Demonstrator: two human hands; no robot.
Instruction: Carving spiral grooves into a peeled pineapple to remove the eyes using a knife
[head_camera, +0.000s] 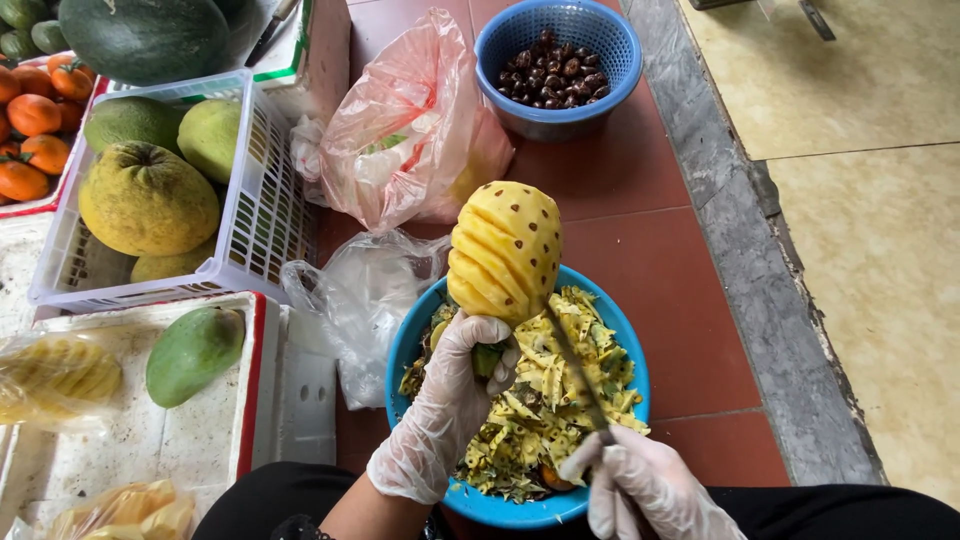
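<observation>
Red tiled floor (640, 260) under me. My left hand (455, 400), gloved, fingers closed on the peeled pineapple (505, 250), holds it upright over the blue basin (620, 340) of peelings. My right hand (640, 485) grips the knife (575, 365), blade against the fruit's base. I judge I'm cutting out eyes; next needs a steady diagonal groove.

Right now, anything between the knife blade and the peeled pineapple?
Nothing visible. The left hand grips the peeled pineapple by its base over the blue basin of peelings. The right hand holds the knife, whose blade reaches up to the fruit's lower side. Whether the tip touches cannot be told.
</observation>
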